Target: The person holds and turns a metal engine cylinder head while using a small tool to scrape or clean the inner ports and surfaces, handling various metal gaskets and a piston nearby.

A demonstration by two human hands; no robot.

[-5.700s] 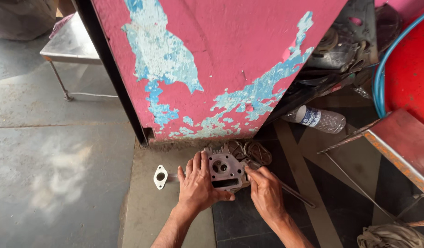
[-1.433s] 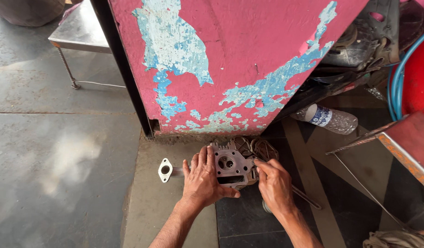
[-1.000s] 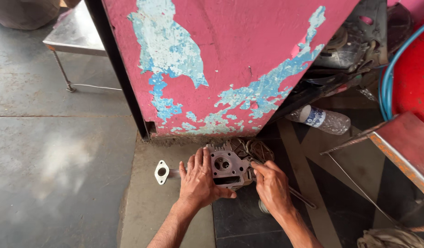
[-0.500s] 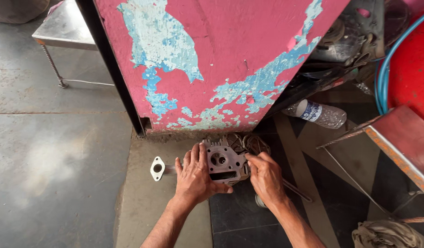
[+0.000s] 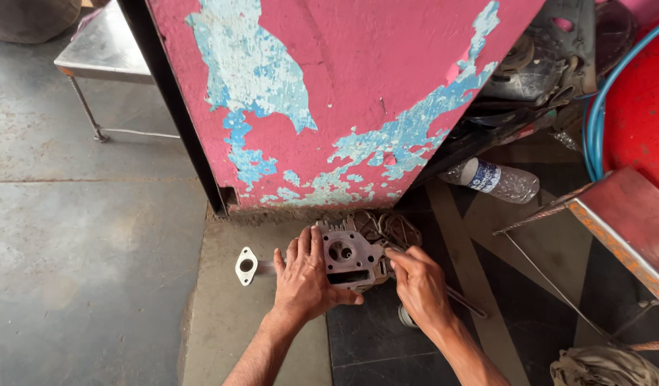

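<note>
Just below the middle of the frame a grey cast-metal engine part (image 5: 351, 259) lay on the floor (image 5: 93, 236), blocky and dull, with a round bore in its upper face, a rectangular opening beneath it and thin fins along its far edge; it sat close against the foot of a large pink panel (image 5: 358, 86) whose paint had flaked away in ragged blue and pale patches across the upper centre; left of the part lay a small flat gasket (image 5: 246, 265), pale, with one round hole; at right centre a clear plastic bottle (image 5: 492, 179) lay on its side, a blue and white label wrapped round its middle; a blue hose (image 5: 595, 121) curved round a red drum (image 5: 647, 107) at the upper right; the left hand (image 5: 305, 283) lay spread flat, fingers extended over the part's left side and thumb along its lower edge, pressing rather than gripping; the right hand (image 5: 419, 284) was curled closed around a thin metal tool (image 5: 463, 301), its fingertips at the part's right edge.
</note>
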